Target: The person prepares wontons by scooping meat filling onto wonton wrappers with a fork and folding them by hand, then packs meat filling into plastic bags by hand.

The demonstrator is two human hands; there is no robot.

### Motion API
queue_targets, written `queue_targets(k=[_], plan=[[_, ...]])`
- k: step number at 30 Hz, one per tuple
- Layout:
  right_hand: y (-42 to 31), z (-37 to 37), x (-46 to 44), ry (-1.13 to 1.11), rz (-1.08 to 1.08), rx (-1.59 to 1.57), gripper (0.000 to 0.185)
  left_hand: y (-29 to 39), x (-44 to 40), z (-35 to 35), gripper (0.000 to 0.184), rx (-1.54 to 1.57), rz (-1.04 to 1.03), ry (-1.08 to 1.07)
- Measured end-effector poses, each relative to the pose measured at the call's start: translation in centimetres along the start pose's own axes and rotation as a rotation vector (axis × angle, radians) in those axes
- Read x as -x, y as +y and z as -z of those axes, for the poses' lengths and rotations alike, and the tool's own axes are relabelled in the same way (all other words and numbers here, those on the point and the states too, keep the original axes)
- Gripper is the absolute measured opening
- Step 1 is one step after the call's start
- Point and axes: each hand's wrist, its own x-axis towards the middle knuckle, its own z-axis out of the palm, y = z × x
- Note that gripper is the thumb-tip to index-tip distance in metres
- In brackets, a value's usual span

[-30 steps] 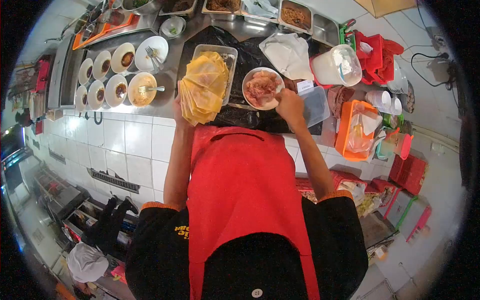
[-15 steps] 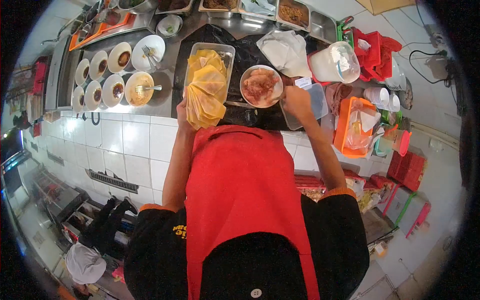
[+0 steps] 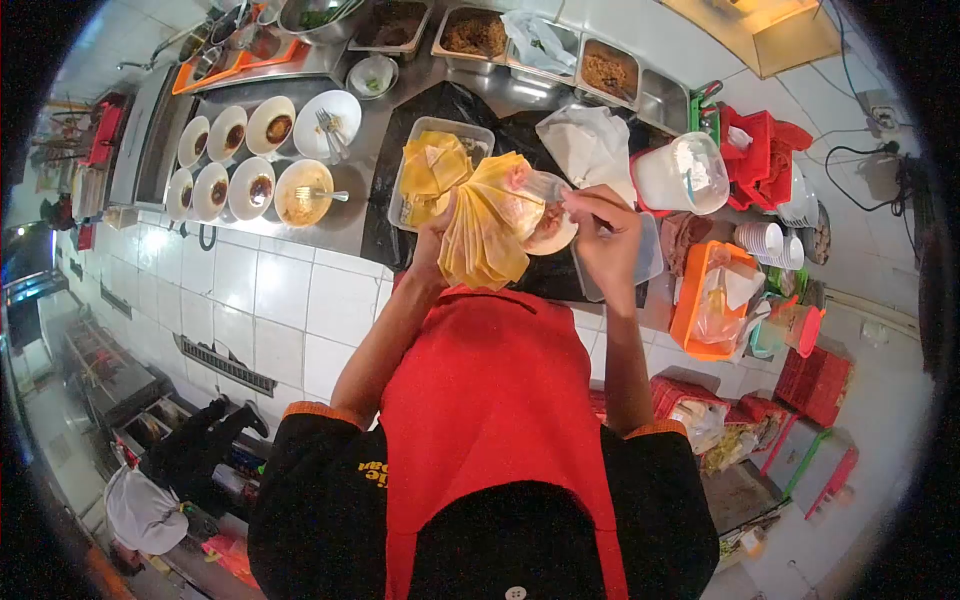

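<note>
My left hand (image 3: 430,248) is closed around a fanned stack of yellow wrapper sheets (image 3: 480,235), held up in front of the apron. A dab of pink filling (image 3: 516,178) shows on the upper end of the fan. Just right of it, my right hand (image 3: 608,240) has its fingers pinched together; what they grip is blurred and I cannot make it out. Partly hidden behind the fan and fingers is a bowl of pink minced meat (image 3: 550,232). More yellow wrappers (image 3: 433,165) lie in a clear plastic tray (image 3: 484,136) behind my left hand.
Several sauce-stained bowls (image 3: 250,188) and a white plate with forks (image 3: 332,120) stand at left. Metal food pans (image 3: 470,35) line the back. On the right are a white powder tub (image 3: 685,175) and an orange basket (image 3: 700,335). Another person (image 3: 150,510) is at lower left.
The wrapper fan has moved right, away from the tray and partly over the meat bowl. My right hand has left the bowl's rim and come up beside the fan's upper end, fingers pinched.
</note>
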Motion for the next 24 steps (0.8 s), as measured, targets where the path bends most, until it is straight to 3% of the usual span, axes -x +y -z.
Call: queue_targets(k=[4,9,12,15,17,21,24], plan=[[1.1,-0.1,-0.1,0.043,0.023,0.022,0.022,0.1,0.0,0.7,0.055,0.095,-0.042,0.058],[0.8,2.3,0.0,-0.035,-0.261,-0.177,0.015,1.2,-0.3,0.8,0.056,-0.03,-0.127,0.048],[-2.7,0.6,-0.8,-0.144,-0.214,-0.233,0.018,0.8,-0.5,-0.3,0.057,-0.098,-0.089,0.044],[-3.3,-2.0,-1.0,-0.049,-0.117,-0.078,0.019,-0.1,-0.8,-2.2,0.059,-0.156,-0.046,0.064],[-3.9,-1.3,-1.1,-0.161,-0.165,0.101,0.026,-0.1,-0.9,-2.3,0.06,-0.176,-0.056,0.067],[-6.1,-2.3,-0.4,-0.248,0.093,0.107,0.025,0.7,-1.1,0.5,0.058,-0.095,-0.057,0.1],[-8.7,-1.6,0.6,-0.568,-0.165,-0.159,0.031,1.2,-0.9,-0.8,0.057,-0.04,-0.072,0.089]])
